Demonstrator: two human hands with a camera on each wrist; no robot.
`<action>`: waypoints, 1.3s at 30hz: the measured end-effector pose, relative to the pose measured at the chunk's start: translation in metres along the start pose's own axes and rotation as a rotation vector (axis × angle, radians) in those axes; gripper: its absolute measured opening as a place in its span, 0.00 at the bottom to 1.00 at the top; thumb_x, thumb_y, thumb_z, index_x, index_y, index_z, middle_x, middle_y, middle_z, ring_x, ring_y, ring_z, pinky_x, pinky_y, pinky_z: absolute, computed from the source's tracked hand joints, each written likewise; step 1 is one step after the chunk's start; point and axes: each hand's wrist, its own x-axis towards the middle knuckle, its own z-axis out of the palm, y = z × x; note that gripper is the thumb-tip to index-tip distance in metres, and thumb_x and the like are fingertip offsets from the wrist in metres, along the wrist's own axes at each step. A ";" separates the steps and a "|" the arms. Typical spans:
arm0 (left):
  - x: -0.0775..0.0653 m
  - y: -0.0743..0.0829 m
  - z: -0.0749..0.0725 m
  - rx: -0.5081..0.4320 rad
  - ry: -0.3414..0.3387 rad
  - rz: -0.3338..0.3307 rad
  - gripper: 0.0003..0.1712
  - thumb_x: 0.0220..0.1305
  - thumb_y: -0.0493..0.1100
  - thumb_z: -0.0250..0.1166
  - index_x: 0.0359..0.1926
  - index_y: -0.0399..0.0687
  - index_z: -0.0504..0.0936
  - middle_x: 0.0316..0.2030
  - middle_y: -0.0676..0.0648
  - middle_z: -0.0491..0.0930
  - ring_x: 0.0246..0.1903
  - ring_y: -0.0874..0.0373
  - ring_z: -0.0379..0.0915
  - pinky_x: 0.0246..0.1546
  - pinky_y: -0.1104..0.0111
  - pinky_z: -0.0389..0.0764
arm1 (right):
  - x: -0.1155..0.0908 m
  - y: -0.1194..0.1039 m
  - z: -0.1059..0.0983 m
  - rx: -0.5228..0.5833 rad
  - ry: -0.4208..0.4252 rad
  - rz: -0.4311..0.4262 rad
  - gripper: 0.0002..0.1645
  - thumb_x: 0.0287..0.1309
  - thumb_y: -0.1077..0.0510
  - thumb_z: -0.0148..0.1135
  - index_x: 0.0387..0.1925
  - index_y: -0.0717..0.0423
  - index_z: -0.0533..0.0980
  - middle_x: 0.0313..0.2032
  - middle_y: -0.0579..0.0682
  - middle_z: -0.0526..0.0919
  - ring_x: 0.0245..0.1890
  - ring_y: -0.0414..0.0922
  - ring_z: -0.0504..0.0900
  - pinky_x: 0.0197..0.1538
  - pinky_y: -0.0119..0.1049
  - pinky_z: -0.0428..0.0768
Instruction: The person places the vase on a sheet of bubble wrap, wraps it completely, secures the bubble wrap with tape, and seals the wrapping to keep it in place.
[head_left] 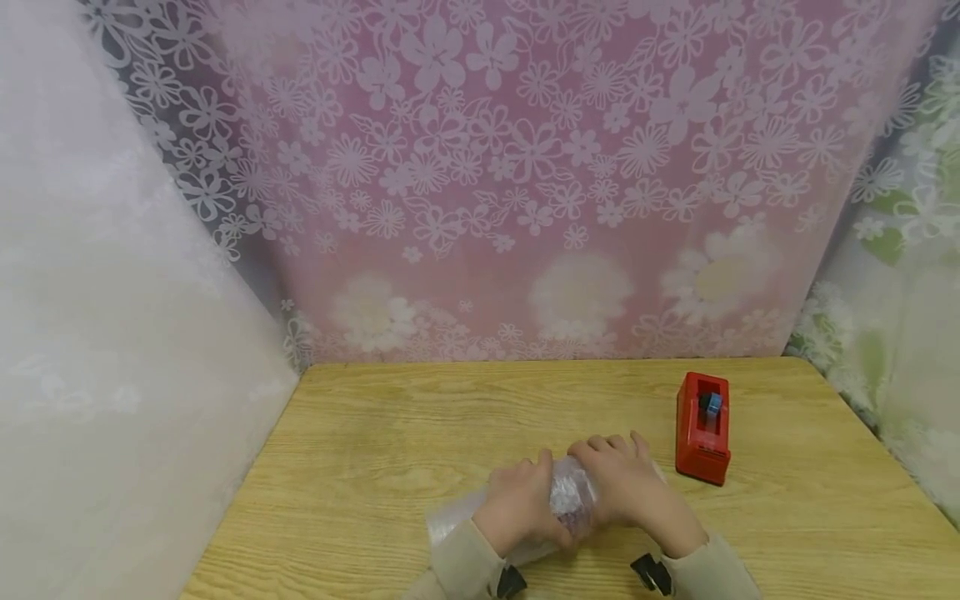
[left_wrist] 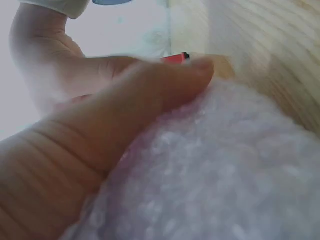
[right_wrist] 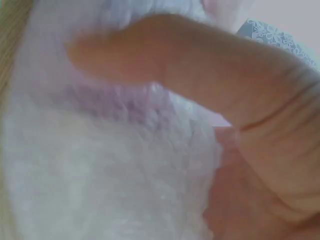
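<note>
A bundle of clear bubble wrap (head_left: 572,492) lies across the front middle of the table, its loose tube-like end reaching out to the left. My left hand (head_left: 521,504) curls over it from the left, with the thumb (left_wrist: 150,90) along its near side. From the other end my right hand (head_left: 622,479) grips the same bundle, fingers over the top and thumb (right_wrist: 175,55) across the wrap. Something purplish (right_wrist: 125,105) shows through the layers in the right wrist view; its kind is hidden by the wrap.
A red tape dispenser (head_left: 702,429) with a blue-cored roll stands to the right of my right hand. The wooden table (head_left: 360,450) ends at a pink flowered curtain (head_left: 525,208) behind, and pale sheets hang on both sides.
</note>
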 end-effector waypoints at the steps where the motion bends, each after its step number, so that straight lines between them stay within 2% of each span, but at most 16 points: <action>1: 0.001 0.000 0.001 -0.005 0.010 -0.007 0.65 0.26 0.71 0.81 0.66 0.46 0.68 0.43 0.46 0.82 0.40 0.54 0.79 0.37 0.57 0.79 | 0.000 0.001 0.001 0.002 0.028 -0.005 0.53 0.14 0.39 0.88 0.52 0.49 0.78 0.51 0.53 0.80 0.55 0.62 0.73 0.59 0.77 0.52; 2: 0.001 -0.001 0.002 -0.007 0.022 -0.014 0.65 0.27 0.71 0.81 0.66 0.47 0.67 0.43 0.46 0.82 0.39 0.53 0.80 0.36 0.57 0.79 | 0.000 0.002 0.001 0.006 0.052 -0.011 0.52 0.16 0.39 0.88 0.53 0.49 0.79 0.52 0.53 0.80 0.55 0.62 0.73 0.60 0.77 0.52; 7: 0.005 -0.004 0.005 -0.018 0.060 -0.050 0.62 0.28 0.73 0.80 0.63 0.48 0.68 0.39 0.46 0.82 0.36 0.52 0.80 0.35 0.59 0.79 | 0.001 0.008 0.004 0.048 0.151 -0.035 0.42 0.28 0.55 0.84 0.53 0.48 0.80 0.53 0.50 0.81 0.58 0.60 0.73 0.60 0.76 0.52; 11: 0.008 -0.009 0.004 -0.101 0.058 -0.073 0.60 0.30 0.73 0.79 0.61 0.46 0.70 0.38 0.46 0.82 0.34 0.51 0.80 0.35 0.57 0.79 | 0.002 0.014 0.005 0.179 0.262 -0.052 0.30 0.38 0.66 0.75 0.49 0.49 0.81 0.53 0.51 0.81 0.58 0.60 0.72 0.61 0.75 0.48; 15: 0.009 -0.012 0.000 -0.194 0.032 -0.089 0.62 0.32 0.70 0.80 0.64 0.42 0.68 0.43 0.43 0.83 0.38 0.48 0.81 0.40 0.54 0.80 | 0.001 0.018 0.007 0.297 0.374 -0.066 0.24 0.43 0.69 0.69 0.46 0.51 0.81 0.55 0.55 0.80 0.59 0.62 0.71 0.62 0.73 0.43; 19: 0.011 -0.014 0.000 -0.235 0.003 -0.116 0.65 0.33 0.70 0.80 0.68 0.40 0.66 0.47 0.41 0.82 0.42 0.46 0.80 0.44 0.52 0.79 | -0.001 0.021 0.015 0.348 0.481 -0.053 0.29 0.44 0.68 0.69 0.53 0.57 0.78 0.61 0.62 0.74 0.62 0.64 0.66 0.61 0.72 0.45; 23: 0.013 -0.017 0.001 -0.266 -0.017 -0.131 0.70 0.33 0.72 0.79 0.71 0.37 0.62 0.52 0.38 0.81 0.46 0.42 0.80 0.46 0.49 0.78 | -0.003 0.020 0.028 0.450 0.576 0.008 0.43 0.46 0.65 0.68 0.66 0.69 0.63 0.67 0.72 0.61 0.66 0.71 0.56 0.62 0.72 0.48; 25: 0.013 -0.019 0.001 -0.288 -0.021 -0.135 0.72 0.33 0.72 0.78 0.72 0.35 0.60 0.54 0.36 0.80 0.49 0.41 0.79 0.48 0.48 0.77 | -0.004 0.017 0.034 0.555 0.562 0.083 0.49 0.52 0.62 0.66 0.70 0.73 0.52 0.70 0.76 0.51 0.69 0.72 0.48 0.65 0.72 0.48; 27: 0.014 -0.021 0.001 -0.303 -0.018 -0.137 0.73 0.33 0.72 0.78 0.72 0.34 0.60 0.55 0.35 0.79 0.50 0.39 0.78 0.49 0.47 0.77 | -0.006 0.012 0.040 0.702 0.514 0.181 0.55 0.58 0.60 0.64 0.73 0.74 0.40 0.72 0.77 0.40 0.72 0.72 0.40 0.67 0.69 0.45; 29: 0.015 -0.022 0.001 -0.310 -0.014 -0.139 0.73 0.33 0.72 0.78 0.72 0.33 0.60 0.56 0.34 0.78 0.52 0.39 0.77 0.49 0.47 0.77 | -0.008 0.006 0.045 0.855 0.446 0.291 0.61 0.62 0.57 0.62 0.73 0.70 0.27 0.73 0.74 0.30 0.72 0.71 0.35 0.68 0.68 0.44; 32: 0.016 -0.024 0.001 -0.319 -0.009 -0.140 0.73 0.32 0.72 0.78 0.71 0.32 0.60 0.57 0.34 0.77 0.52 0.39 0.76 0.50 0.48 0.77 | -0.007 -0.003 0.053 1.055 0.411 0.396 0.67 0.65 0.56 0.61 0.70 0.64 0.14 0.72 0.73 0.23 0.72 0.73 0.35 0.69 0.66 0.46; 33: 0.015 -0.024 0.001 -0.325 -0.008 -0.140 0.72 0.32 0.71 0.78 0.71 0.32 0.60 0.57 0.34 0.77 0.52 0.39 0.77 0.50 0.48 0.76 | -0.007 -0.006 0.056 1.106 0.408 0.413 0.67 0.65 0.56 0.61 0.69 0.63 0.12 0.72 0.74 0.23 0.71 0.74 0.37 0.69 0.65 0.49; 35: 0.015 -0.024 0.000 -0.329 -0.008 -0.142 0.72 0.32 0.71 0.78 0.71 0.32 0.61 0.56 0.34 0.78 0.51 0.39 0.77 0.49 0.48 0.77 | -0.005 -0.013 0.061 1.194 0.412 0.409 0.67 0.66 0.57 0.60 0.69 0.64 0.12 0.72 0.76 0.31 0.71 0.74 0.45 0.68 0.61 0.57; 37: 0.014 -0.024 -0.001 -0.340 -0.006 -0.141 0.72 0.32 0.70 0.78 0.71 0.31 0.61 0.56 0.34 0.78 0.50 0.40 0.78 0.48 0.49 0.77 | -0.004 -0.018 0.066 1.248 0.403 0.381 0.62 0.67 0.59 0.58 0.70 0.65 0.16 0.71 0.77 0.40 0.70 0.71 0.52 0.67 0.48 0.65; 39: 0.013 -0.024 -0.002 -0.354 -0.007 -0.136 0.72 0.32 0.70 0.78 0.70 0.30 0.61 0.55 0.33 0.78 0.48 0.40 0.78 0.47 0.49 0.78 | -0.003 -0.022 0.070 1.255 0.381 0.371 0.56 0.68 0.58 0.57 0.73 0.66 0.24 0.70 0.73 0.49 0.68 0.65 0.58 0.62 0.34 0.68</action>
